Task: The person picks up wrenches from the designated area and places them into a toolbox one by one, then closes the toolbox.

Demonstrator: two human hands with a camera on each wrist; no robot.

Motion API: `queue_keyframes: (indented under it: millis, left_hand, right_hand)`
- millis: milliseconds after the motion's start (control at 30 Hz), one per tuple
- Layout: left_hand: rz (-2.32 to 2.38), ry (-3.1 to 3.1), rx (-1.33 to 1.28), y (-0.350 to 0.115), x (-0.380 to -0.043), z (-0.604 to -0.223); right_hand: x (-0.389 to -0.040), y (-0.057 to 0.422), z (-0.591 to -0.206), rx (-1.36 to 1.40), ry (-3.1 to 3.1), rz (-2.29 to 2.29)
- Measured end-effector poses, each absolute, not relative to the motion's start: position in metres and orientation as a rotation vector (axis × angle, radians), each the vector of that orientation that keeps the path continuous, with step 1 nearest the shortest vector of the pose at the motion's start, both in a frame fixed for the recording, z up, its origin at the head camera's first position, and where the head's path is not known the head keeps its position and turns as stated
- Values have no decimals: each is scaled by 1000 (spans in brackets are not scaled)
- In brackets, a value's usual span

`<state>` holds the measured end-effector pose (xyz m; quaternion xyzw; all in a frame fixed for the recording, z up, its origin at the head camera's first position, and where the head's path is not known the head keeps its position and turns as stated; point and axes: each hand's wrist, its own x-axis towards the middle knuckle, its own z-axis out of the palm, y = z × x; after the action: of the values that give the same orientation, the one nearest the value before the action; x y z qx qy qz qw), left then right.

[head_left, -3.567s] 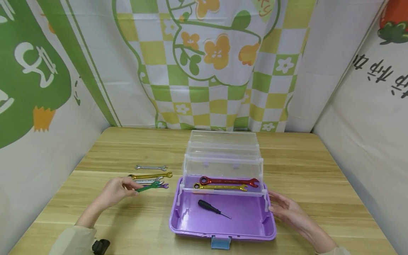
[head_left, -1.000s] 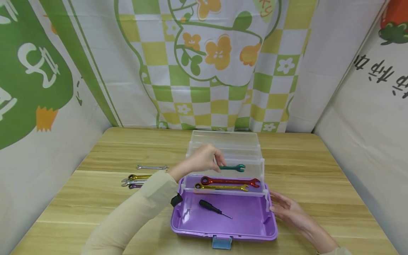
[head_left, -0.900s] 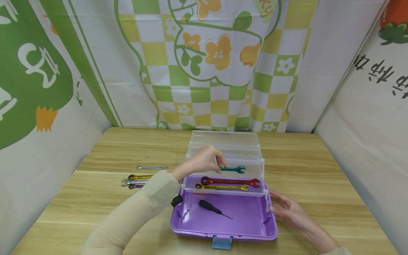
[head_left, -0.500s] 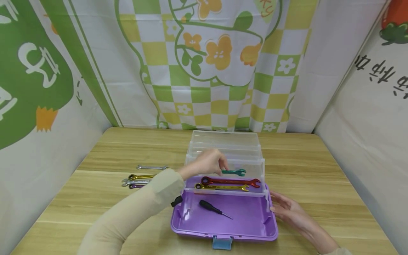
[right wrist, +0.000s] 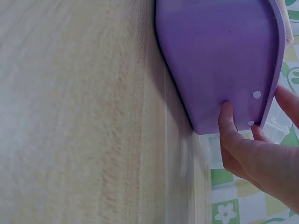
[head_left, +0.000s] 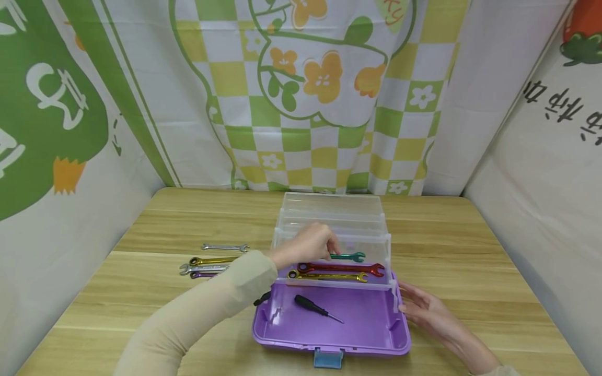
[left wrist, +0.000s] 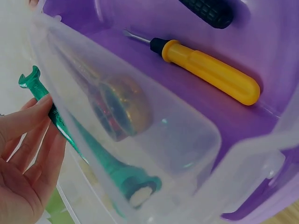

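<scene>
My left hand [head_left: 312, 240] pinches a green combination wrench [head_left: 350, 257] at a translucent tray [head_left: 376, 286] of the purple toolbox [head_left: 362, 324]. Its open end sticks out by the fingertips in the left wrist view; the ring end shows through the tray wall. Just in front, a red wrench [head_left: 340, 267] and a yellow wrench [head_left: 329, 275] lie side by side in the tray. On the box floor are a black-handled screwdriver [head_left: 310, 304] and a yellow-handled screwdriver [left wrist: 210, 70]. My right hand [head_left: 430, 313] rests extended fingers against the box's right outer wall, thumb by the rim.
Left of the box on the wooden table [head_left: 178, 308] lie several wrenches, among them a silver one [head_left: 224, 247] farther back and a yellow one [head_left: 209, 260]. More clear trays [head_left: 334, 203] stand raised behind. A blue latch [head_left: 327, 359] hangs at the box front.
My left hand has carried the green wrench from over the table at the left rightward to the tray, then lowered it slightly during the last second. The right hand stays against the box.
</scene>
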<state>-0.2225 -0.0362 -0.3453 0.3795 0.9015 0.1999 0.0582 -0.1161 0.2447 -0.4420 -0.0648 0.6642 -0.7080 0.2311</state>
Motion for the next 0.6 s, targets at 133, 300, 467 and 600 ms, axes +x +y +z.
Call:
queue_keyframes:
  millis: [133, 300, 467, 600]
  left_hand:
    - [601, 2746, 1163, -36, -221, -347]
    - [602, 2783, 1189, -36, -218, -351]
    - [569, 2819, 1218, -35, -215, -361]
    - [567, 2831, 1229, -33, -214, -367]
  right_hand:
    - [-116, 245, -442, -178, 1826, -1944]
    - [-116, 245, -442, -182, 1824, -1948]
    - [-116, 245, -442, -182, 1832, -1942]
    - [-116, 245, -442, -187, 1827, -1942]
